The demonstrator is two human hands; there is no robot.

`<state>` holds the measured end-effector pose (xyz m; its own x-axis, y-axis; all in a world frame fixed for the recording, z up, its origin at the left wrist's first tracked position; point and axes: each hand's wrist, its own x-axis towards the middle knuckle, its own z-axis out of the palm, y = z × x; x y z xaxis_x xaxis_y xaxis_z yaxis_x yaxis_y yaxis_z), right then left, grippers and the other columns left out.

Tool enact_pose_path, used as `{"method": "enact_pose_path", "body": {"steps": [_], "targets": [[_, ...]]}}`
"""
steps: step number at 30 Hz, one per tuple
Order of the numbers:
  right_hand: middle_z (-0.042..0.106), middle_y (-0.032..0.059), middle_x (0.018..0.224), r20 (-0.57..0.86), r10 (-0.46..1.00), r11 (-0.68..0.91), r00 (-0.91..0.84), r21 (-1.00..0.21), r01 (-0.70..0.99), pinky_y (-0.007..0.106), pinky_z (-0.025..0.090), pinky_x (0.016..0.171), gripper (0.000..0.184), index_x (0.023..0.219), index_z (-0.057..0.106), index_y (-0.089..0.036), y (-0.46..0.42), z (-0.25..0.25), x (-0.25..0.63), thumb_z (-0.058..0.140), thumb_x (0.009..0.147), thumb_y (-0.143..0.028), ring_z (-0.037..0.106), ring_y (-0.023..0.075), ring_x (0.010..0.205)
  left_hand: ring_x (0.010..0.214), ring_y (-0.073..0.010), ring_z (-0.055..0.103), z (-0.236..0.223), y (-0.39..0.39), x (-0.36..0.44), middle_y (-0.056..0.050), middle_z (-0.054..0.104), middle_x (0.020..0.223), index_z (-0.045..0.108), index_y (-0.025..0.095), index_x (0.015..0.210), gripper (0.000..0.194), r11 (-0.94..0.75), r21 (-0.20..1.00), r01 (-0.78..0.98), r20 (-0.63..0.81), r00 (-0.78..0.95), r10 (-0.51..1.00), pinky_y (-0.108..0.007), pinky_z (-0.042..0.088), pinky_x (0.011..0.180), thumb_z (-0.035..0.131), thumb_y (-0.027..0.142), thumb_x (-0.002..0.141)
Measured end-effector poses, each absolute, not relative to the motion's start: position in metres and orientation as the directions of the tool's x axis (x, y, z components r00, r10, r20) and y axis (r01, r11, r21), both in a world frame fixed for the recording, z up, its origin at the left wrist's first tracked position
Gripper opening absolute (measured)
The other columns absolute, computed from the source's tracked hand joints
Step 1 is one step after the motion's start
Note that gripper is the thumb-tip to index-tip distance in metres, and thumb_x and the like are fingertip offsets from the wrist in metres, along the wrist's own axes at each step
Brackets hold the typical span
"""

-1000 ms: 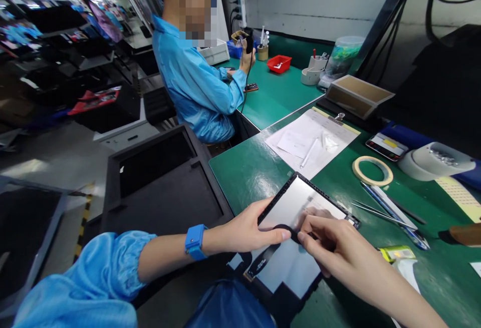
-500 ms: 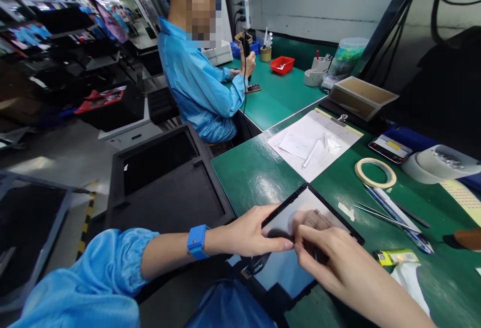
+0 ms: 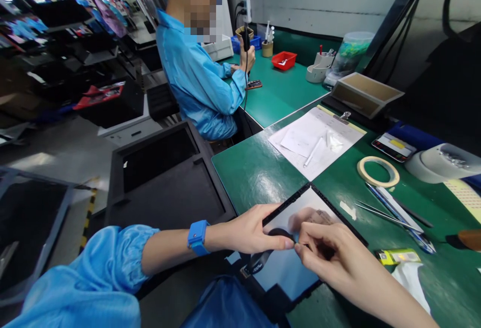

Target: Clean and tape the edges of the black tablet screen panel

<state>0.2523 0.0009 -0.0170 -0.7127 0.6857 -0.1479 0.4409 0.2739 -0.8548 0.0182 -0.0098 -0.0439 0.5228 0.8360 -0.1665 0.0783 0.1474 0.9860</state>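
A flat panel with a shiny, mirror-like face and a black frame (image 3: 285, 274) lies tilted at the table's front edge. My left hand (image 3: 246, 230) grips its left side, thumb over the face and fingers hidden beneath. Under that thumb runs a curved black strip (image 3: 259, 263) with small white print. My right hand (image 3: 330, 250) is closed in a pinch above the panel, fingertips meeting at the tip of my left thumb. Whatever sits in that pinch is too small to make out. The panel's face reflects the right hand.
To the right lie tweezers (image 3: 389, 217), a pen (image 3: 398, 220), a tape roll (image 3: 378, 172) and a yellow-green packet (image 3: 398, 256). Behind is a clipboard with papers (image 3: 289, 140). A black tray (image 3: 169, 183) stands left. A co-worker in blue (image 3: 199, 77) sits beyond.
The view has shifted slightly. My right fingers have moved a little beside the left thumb, and more of the black strip shows. My left hand keeps its grip on the panel.
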Motion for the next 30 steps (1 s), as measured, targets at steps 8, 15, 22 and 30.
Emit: {"method": "enact_pose_path", "body": {"steps": [8,15,22,30], "targets": [[0.052,-0.0014,0.06,-0.294,0.652,-0.001,-0.698,-0.922,0.388,0.025,0.037,0.054,0.065,0.072,0.048,-0.022,0.004,-0.014,0.255,0.057,0.109,-0.075,0.048,0.0132,0.056,0.095,-0.0245,0.066,-0.047,-0.011,0.018,-0.005,0.073,0.103,0.076,0.017,0.113,0.034,0.234,0.972,0.018,-0.21,0.512,0.833,-0.035,0.056,0.087,0.087,0.033,0.085],[0.053,-0.0018,0.059,0.059,0.85,0.358,-0.524,-0.794,0.491,0.025,0.035,0.045,0.061,0.073,0.056,-0.022,0.009,0.001,0.272,0.043,0.12,-0.06,0.048,0.0122,0.048,0.103,-0.0288,0.072,-0.046,-0.013,0.02,-0.01,0.079,0.115,0.078,0.018,0.122,0.057,0.365,0.929,-0.059,-0.293,0.486,0.823,-0.039,0.061,0.088,0.096,0.05,0.079],[0.05,-0.0072,0.057,0.33,0.802,0.587,-0.498,-0.596,0.548,0.024,0.032,0.04,0.045,0.083,0.057,-0.024,0.008,0.006,0.28,0.053,0.12,-0.05,0.043,0.01,0.042,0.096,-0.0261,0.073,-0.043,-0.011,0.019,-0.008,0.081,0.105,0.08,0.016,0.112,0.052,0.423,0.903,-0.081,-0.352,0.427,0.833,-0.036,0.059,0.084,0.102,0.043,0.073],[0.052,0.0006,0.078,0.429,0.885,0.423,-0.18,-0.58,0.696,0.033,0.044,0.066,0.024,0.097,0.053,-0.028,-0.017,0.021,0.261,0.057,0.115,-0.042,0.048,0.0192,0.063,0.096,-0.0254,0.079,-0.042,-0.009,0.019,-0.007,0.085,0.101,0.079,0.019,0.111,0.06,0.478,0.836,-0.269,-0.436,0.204,0.877,-0.037,0.062,0.089,0.106,0.054,0.071]]}}
